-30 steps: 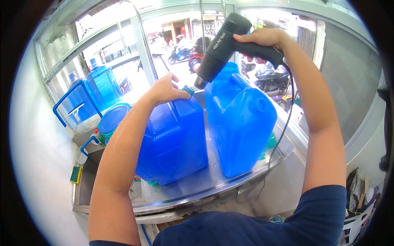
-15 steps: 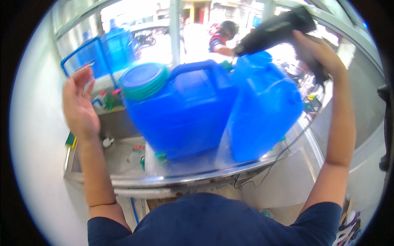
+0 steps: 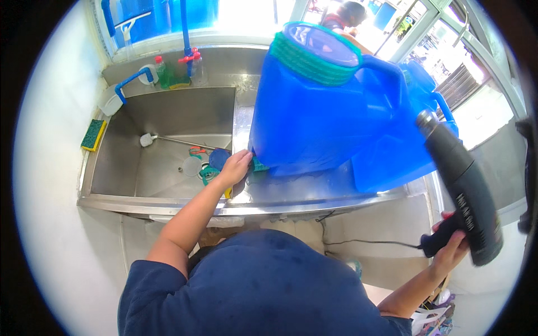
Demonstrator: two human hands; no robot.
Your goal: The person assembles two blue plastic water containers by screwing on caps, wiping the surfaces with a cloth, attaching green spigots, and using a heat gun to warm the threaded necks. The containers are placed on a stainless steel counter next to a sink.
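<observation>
My right hand grips the handle of a black heat gun at the right; its metal nozzle points up and left toward the blue jugs. My left hand is at the lower left corner of the nearer blue water jug, beside a green ribbed piece. Its fingers are drawn together, and what they hold is hidden. This jug stands upright, with a green screw collar and a pale blue lid. Behind it, to the right, is a second blue jug, partly hidden.
On the left, a steel sink holds a white-headed brush and several loose caps and rings. A sponge rests on its rim. Bottles and a blue tap pipe stand behind. A person is outside the window.
My right hand has brought the heat gun down from above the jugs to the lower right. My left hand has dropped from the raised position to the jug's base. The view has shifted.
</observation>
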